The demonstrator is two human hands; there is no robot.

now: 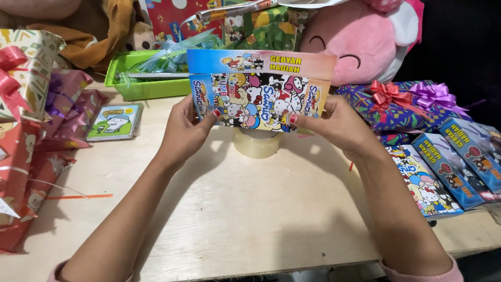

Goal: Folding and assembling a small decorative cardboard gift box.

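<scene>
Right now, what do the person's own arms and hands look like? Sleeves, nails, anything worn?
Two bare forearms. The left hand and right hand wear no gloves, rings or watch that the view shows. Both thumbnails carry red polish. Pink sleeve cuffs show only at the bottom edge, pushed up near the elbows.

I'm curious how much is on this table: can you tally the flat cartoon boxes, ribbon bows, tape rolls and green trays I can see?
Flat cartoon boxes: 4, one held between the left hand and right hand, three lying at the right
Ribbon bows: 4
Tape rolls: 1
Green trays: 1
Total: 10
</scene>
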